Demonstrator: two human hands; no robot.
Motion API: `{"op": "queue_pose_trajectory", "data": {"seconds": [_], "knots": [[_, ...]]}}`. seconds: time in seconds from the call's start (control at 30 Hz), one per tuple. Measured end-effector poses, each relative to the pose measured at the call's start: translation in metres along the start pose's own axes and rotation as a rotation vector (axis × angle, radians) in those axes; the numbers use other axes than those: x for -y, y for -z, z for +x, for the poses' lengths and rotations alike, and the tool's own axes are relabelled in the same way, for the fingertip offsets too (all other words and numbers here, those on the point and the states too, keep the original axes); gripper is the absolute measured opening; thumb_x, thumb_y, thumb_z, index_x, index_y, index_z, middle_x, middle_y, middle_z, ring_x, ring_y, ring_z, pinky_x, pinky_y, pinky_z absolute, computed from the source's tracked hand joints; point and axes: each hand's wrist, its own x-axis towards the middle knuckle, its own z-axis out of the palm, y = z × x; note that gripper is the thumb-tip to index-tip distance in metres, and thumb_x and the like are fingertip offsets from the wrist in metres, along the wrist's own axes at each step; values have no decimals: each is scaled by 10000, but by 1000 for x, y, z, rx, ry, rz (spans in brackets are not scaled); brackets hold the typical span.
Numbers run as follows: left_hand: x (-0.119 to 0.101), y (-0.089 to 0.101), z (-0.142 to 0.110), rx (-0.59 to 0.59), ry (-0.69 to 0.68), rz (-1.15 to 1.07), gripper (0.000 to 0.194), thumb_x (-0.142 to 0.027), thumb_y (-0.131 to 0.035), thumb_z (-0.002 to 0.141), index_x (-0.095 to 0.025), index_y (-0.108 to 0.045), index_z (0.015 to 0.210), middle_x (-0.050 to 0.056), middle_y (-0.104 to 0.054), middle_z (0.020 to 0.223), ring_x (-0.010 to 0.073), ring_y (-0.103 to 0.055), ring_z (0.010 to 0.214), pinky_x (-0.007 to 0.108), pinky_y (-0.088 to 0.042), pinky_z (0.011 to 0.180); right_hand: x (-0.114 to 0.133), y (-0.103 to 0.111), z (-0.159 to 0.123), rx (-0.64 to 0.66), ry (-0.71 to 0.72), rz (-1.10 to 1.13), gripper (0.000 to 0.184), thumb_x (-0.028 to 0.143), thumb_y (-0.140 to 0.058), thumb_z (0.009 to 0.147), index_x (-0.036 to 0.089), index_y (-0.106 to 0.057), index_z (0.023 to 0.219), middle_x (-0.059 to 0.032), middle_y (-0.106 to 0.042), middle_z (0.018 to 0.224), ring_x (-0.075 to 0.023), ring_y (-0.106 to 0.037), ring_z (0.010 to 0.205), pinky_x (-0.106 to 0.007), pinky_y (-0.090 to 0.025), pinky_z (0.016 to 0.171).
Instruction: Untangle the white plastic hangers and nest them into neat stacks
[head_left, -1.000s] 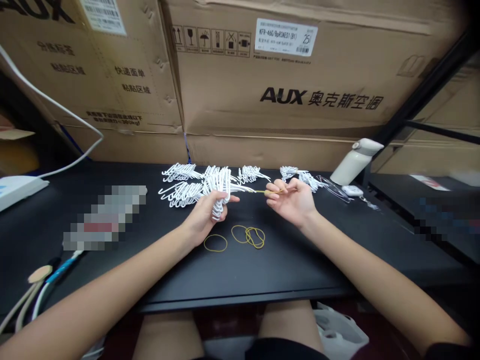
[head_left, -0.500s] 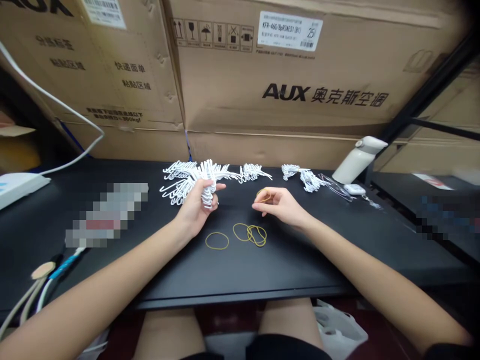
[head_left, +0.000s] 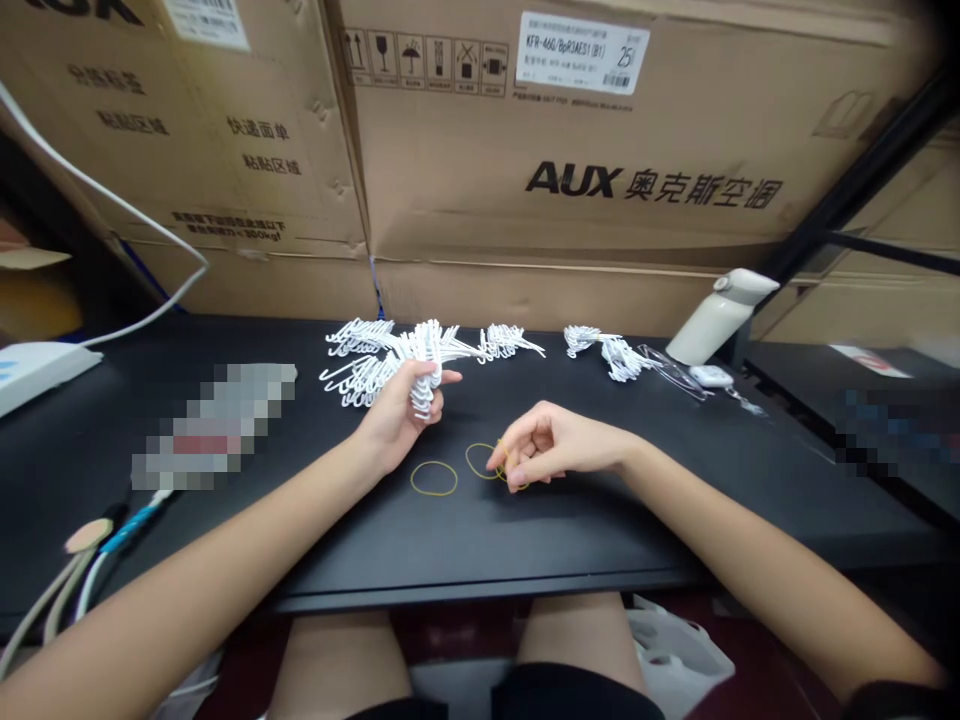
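Observation:
My left hand is closed around a bundle of small white plastic hooks, held upright just above the black table. My right hand is lowered onto the table with its fingers curled and pinched over a pair of yellow rubber bands. A single yellow rubber band lies flat between my two hands. More white hooks lie in loose heaps behind my left hand, further right, and at the back right.
Large cardboard boxes wall off the back of the table. A white bottle leans at the back right beside a small white device. A blurred-out object lies at left, cables at the front left corner.
My right hand let go of the stretched band near the bundle and came down and toward me onto the rubber bands on the table. My left hand stayed, still gripping the hook bundle.

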Motion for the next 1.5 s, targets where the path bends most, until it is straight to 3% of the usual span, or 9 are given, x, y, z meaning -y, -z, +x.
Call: {"op": "queue_pose_trajectory", "data": {"seconds": [0.33, 0.53, 0.77, 0.87, 0.97, 1.07, 1.27, 1.4, 1.5], "knots": [[1, 1, 1, 27, 4, 10, 167, -261, -620, 687, -161, -497, 741, 24, -678, 783, 46, -412, 421, 196, -289, 407, -2, -1, 0, 150, 12, 2, 401, 366, -687, 759, 121, -665, 1076, -109, -724, 913, -64, -524, 534, -162, -375, 417], [2, 1, 1, 34, 5, 11, 160, -255, -619, 684, -157, -502, 733, 24, -675, 773, 43, -413, 419, 194, -291, 400, 1, -5, 1, -63, 66, -97, 303, 397, -706, 731, 116, -720, 844, -57, -680, 742, -67, -483, 525, -189, -394, 470], [3, 3, 2, 55, 11, 12, 144, -254, -617, 702, -147, -522, 720, 29, -678, 762, 37, -407, 405, 185, -288, 379, -4, -3, 3, -147, 100, -137, 283, 368, -704, 729, 108, -699, 841, -33, -640, 680, -72, -481, 520, -212, -394, 499], [3, 3, 2, 57, 31, 29, 141, -260, -612, 722, -142, -534, 731, 56, -700, 793, 41, -436, 409, 178, -309, 379, -7, 3, 4, -307, 108, -142, 272, 390, -678, 748, 125, -671, 808, -16, -615, 665, -74, -474, 513, -208, -372, 469], [3, 2, 2, 68, 89, 72, 162, -276, -609, 742, -128, -584, 804, 102, -721, 863, 71, -532, 465, 183, -391, 417, -8, 8, 5, -620, 212, -168, 257, 404, -651, 769, 149, -634, 790, -26, -620, 720, -102, -516, 555, -237, -411, 499], [4, 1, 2, 112, 141, 132, 203, -269, -623, 748, -112, -626, 877, 134, -727, 921, 112, -623, 563, 202, -474, 498, -8, 7, 6, -847, 393, -381, 308, 399, -682, 750, 180, -619, 957, -75, -638, 979, -179, -602, 806, -316, -500, 709], [8, 2, 1, 260, 241, 247, 244, -259, -681, 716, -106, -669, 905, 165, -720, 970, 220, -694, 777, 305, -543, 674, -6, -3, 25, -658, 471, -765, 924, 490, -749, 661, 194, -307, 1416, -159, -426, 1406, -312, -428, 1276, -477, -351, 1050], [10, 0, 2, 303, 281, 299, 232, -257, -728, 692, -115, -681, 870, 112, -716, 834, 189, -673, 730, 252, -507, 624, -3, -8, 45, -590, 483, -818, 972, 530, -733, 653, 197, -271, 1440, -165, -338, 1464, -318, -319, 1357, -476, -311, 1083], [10, 0, 7, 284, 248, 269, 211, -259, -755, 681, -122, -676, 822, 73, -687, 774, 137, -631, 676, 202, -471, 589, -2, -7, 58, -594, 437, -794, 863, 518, -729, 651, 193, -380, 1370, -160, -423, 1394, -317, -386, 1303, -470, -355, 1042]]}}
